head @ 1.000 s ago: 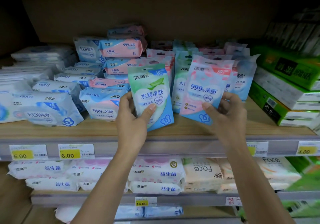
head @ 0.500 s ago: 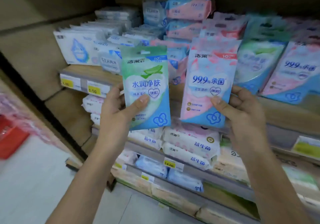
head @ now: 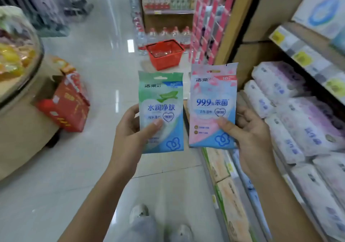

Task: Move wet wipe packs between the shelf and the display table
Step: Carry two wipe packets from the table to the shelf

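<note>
My left hand (head: 130,135) grips a green and blue wet wipe pack (head: 160,99), held upright in front of me with the thumb across its face. A pink and blue wet wipe pack (head: 212,96) stands upright in my right hand (head: 252,135), thumb on its lower front. The two packs are side by side, a small gap between them, over the aisle floor. The shelf (head: 298,54) with more wipe packs runs along the right. A round beige display table (head: 20,122) with wrapped goods on top curves in at the far left.
A red cardboard box (head: 65,103) leans against the display table's base. A red shopping basket (head: 165,54) sits on the floor ahead, with water bottles (head: 164,34) behind it. My shoes (head: 139,212) show at the bottom. The glossy tiled aisle runs forward between table and shelf.
The view has swung left, away from the shelf and down the aisle. Both hands have carried their packs off the shelf and hold them in front of me.
</note>
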The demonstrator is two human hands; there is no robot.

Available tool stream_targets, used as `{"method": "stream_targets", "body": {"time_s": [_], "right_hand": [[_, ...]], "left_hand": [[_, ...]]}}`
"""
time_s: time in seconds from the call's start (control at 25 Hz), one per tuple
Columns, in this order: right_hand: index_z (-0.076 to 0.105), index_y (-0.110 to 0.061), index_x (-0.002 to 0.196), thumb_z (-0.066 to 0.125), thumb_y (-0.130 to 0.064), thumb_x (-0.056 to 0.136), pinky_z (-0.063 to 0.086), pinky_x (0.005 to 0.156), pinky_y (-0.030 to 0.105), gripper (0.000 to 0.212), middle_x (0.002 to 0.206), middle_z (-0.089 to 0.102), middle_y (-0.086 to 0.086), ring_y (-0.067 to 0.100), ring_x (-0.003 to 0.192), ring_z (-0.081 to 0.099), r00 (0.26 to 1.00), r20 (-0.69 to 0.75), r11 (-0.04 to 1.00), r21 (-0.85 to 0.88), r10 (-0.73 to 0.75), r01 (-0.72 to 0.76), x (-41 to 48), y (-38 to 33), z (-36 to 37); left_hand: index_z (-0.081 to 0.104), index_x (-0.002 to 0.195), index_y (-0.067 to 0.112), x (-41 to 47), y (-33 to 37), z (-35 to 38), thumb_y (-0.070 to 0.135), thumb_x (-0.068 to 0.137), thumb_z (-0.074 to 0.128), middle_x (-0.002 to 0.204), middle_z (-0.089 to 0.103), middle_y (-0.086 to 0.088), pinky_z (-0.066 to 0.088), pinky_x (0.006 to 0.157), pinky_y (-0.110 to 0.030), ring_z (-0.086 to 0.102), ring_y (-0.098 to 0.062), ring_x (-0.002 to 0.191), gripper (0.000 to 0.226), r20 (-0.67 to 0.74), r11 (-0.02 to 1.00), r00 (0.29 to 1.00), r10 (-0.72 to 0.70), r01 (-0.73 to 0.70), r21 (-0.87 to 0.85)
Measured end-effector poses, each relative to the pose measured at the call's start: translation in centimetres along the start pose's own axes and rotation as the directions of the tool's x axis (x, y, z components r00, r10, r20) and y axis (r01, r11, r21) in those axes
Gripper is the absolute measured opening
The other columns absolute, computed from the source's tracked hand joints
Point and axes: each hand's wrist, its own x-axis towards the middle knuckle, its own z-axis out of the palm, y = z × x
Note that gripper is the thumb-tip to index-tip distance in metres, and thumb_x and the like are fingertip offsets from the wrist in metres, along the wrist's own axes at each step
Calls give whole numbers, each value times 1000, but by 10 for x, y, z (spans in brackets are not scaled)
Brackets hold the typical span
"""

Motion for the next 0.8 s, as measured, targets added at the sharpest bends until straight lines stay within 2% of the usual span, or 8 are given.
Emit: {"method": "stream_targets", "body": {"time_s": [0.12, 0.24, 0.36, 0.56, 0.64, 0.8], "right_hand": [[60, -15, 96, 80, -34, 48, 57, 65, 24, 55, 85, 75, -5, 10, 76, 71, 962, 268, 999, 2, 47, -49, 7, 15, 104], [60, -11, 100, 86, -47, 40, 58, 67, 28, 75, 91, 75, 1, 17, 80, 72, 870, 480, 993, -44, 114, -106, -5, 37, 215], [57, -3, 111, 80, -34, 51, 56, 63, 24, 71, 91, 75, 2, 18, 78, 72, 774, 610, 986, -93, 168, -141, -33, 66, 325], [61, -12, 98, 71, -14, 64, 56, 60, 22, 36, 89, 75, 2, 18, 77, 72, 638, 721, 962, -175, 269, -209, -81, 114, 465], [60, -11, 97, 69, -7, 70, 56, 59, 22, 28, 89, 76, 2, 18, 77, 72, 595, 734, 944, -230, 327, -236, -94, 133, 503], [61, -9, 100, 68, -2, 73, 57, 59, 23, 28, 89, 75, 5, 18, 77, 72, 544, 726, 907, -322, 421, -273, -99, 168, 572]], "left_hand": [[59, 113, 14, -27, 15, -95, 9, 69, 76, 98, 74, -4, 56, 62, -26, 72, -20, 83, 47, -271, 999, 962, 21, -30, -30], [59, 111, 13, -57, 28, -193, 7, 75, 68, 94, 75, -2, 55, 58, -22, 72, -17, 79, 38, -522, 995, 853, 33, -77, -64], [59, 113, 11, -87, 42, -297, 7, 75, 68, 96, 75, -2, 54, 60, -21, 72, -16, 82, 39, -693, 993, 719, 48, -109, -43], [57, 116, 11, -119, 58, -443, 7, 79, 68, 98, 74, -2, 54, 59, -22, 72, -15, 81, 39, -848, 996, 528, 30, -92, -22], [58, 115, 12, -121, 62, -487, 8, 79, 68, 96, 74, 0, 54, 57, -21, 72, -14, 77, 37, -873, 997, 487, 2, -71, -37], [58, 115, 14, -97, 66, -564, 10, 79, 69, 98, 73, -1, 54, 57, -20, 71, -12, 76, 37, -899, 997, 436, -40, -47, -67]]}}
